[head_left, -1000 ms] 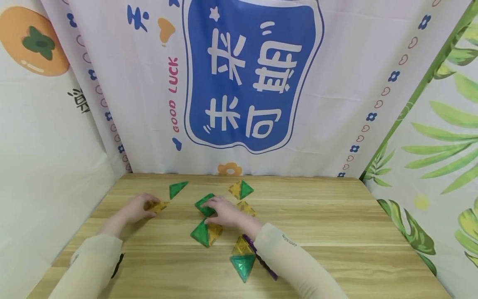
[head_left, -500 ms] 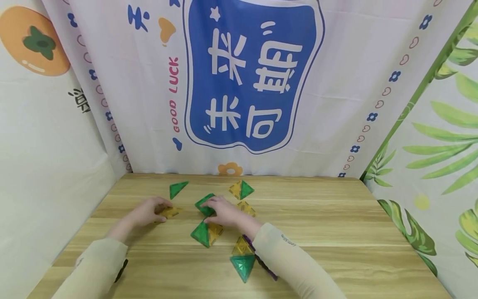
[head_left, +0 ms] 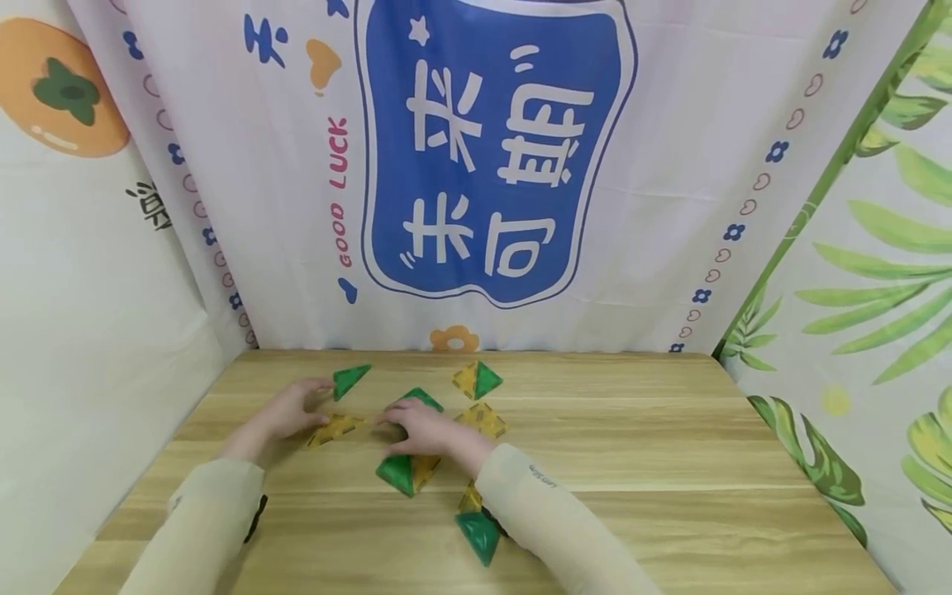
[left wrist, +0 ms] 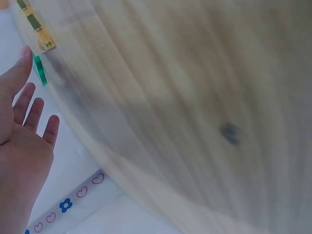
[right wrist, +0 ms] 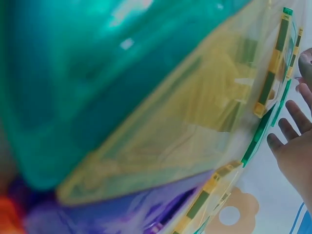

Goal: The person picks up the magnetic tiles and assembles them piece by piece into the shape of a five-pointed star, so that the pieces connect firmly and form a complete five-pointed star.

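Note:
My left hand [head_left: 293, 411] has loosely spread fingers beside a yellow triangular magnetic tile [head_left: 336, 428]. Its fingertips come close to a green triangular tile [head_left: 349, 379]; I cannot tell whether they touch it. In the left wrist view, the left hand [left wrist: 24, 141] has an exposed palm with nothing in it. My right hand [head_left: 427, 430] hovers over or rests on a cluster at the middle, partly covering a green tile [head_left: 422, 398] behind it. In front of that hand, another green tile [head_left: 395, 473] lies against a yellow tile [head_left: 424, 473]. The right wrist view shows its fingers [right wrist: 297, 115] spread.
A yellow-and-green tile pair [head_left: 478, 379] lies at the back, with yellow tiles [head_left: 485, 420] in front. Near the right sleeve sits a green tile [head_left: 479, 535] beside a partly hidden yellow one. Purple pieces [right wrist: 131, 209] show in the right wrist view. Curtains enclose the wooden table [head_left: 632, 463].
My left hand slid the yellow tile rightward, then let it go and drew back toward the green tile. The right hand shifted a little left over the cluster.

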Available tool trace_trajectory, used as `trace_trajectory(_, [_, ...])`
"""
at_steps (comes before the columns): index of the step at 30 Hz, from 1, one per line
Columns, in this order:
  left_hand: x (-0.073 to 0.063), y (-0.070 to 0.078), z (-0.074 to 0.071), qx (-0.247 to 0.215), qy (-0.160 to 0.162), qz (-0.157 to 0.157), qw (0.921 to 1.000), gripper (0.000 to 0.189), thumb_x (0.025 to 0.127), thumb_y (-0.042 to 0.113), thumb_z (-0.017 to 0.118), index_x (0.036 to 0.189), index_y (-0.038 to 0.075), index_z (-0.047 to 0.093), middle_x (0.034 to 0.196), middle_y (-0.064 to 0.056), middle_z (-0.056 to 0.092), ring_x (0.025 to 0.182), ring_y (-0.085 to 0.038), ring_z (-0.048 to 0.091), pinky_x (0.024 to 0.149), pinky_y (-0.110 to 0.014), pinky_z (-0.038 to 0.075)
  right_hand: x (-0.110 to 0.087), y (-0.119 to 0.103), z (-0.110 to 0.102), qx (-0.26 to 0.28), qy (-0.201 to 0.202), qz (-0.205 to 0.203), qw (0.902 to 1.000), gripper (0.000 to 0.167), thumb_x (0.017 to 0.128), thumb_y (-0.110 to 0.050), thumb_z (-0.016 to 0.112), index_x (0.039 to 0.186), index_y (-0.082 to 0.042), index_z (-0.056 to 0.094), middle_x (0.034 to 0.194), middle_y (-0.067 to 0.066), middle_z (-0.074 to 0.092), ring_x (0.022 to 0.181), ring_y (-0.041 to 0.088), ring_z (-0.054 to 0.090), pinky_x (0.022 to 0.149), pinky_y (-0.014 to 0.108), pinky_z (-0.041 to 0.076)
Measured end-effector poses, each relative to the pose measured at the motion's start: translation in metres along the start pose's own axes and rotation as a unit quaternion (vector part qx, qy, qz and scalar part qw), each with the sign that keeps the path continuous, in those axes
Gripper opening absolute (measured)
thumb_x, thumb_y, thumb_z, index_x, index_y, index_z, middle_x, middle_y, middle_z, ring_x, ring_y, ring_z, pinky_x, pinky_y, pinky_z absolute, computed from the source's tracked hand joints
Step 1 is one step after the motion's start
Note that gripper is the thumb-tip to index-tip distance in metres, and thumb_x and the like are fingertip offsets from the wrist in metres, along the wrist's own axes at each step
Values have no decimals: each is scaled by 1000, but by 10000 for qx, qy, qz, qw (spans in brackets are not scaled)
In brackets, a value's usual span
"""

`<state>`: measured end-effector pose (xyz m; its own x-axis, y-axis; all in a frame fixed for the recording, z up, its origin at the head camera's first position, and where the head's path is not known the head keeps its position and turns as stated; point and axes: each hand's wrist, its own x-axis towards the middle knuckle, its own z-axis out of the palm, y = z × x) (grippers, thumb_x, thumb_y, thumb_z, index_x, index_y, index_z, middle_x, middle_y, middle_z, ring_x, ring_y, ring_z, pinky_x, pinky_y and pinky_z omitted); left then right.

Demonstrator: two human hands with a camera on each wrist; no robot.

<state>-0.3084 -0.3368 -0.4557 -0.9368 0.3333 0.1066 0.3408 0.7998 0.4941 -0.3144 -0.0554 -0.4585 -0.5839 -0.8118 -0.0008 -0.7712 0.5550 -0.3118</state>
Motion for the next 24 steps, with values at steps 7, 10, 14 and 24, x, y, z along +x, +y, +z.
trace_trajectory(7, [9,-1,4,176,-74,-144,9997,54,85,5,67,133,-6,46,136,-33,41,125,-53,35,102,-65,27,10,-4,8,-169,-114,81,9998,60,89,-47,60,141,-23,44,148,1,38,137,19,32,111,32,28])
trace_trajectory(10, [11,-1,4,145,-131,-223,9996,54,85,3,66,134,-5,46,137,-34,40,126,-54,34,102,-65,26,13,-6,10,-279,-142,86,9995,59,91,-46,58,143,-23,42,149,0,37,138,19,31,113,33,26])
trace_trajectory(14, [11,1,3,100,-193,-330,9992,53,85,3,65,134,-4,46,138,-33,38,127,-53,33,102,-66,24,18,-9,12,-426,-273,102,9987,59,93,-46,55,145,-25,38,150,-2,34,141,19,25,115,38,21])
trace_trajectory(24, [6,-5,1,148,-227,-431,9987,51,87,10,65,133,-3,47,139,-33,37,127,-53,31,103,-65,23,23,-16,11,-736,-557,382,9950,58,96,-49,47,147,-27,33,153,-8,28,144,22,15,115,49,17])
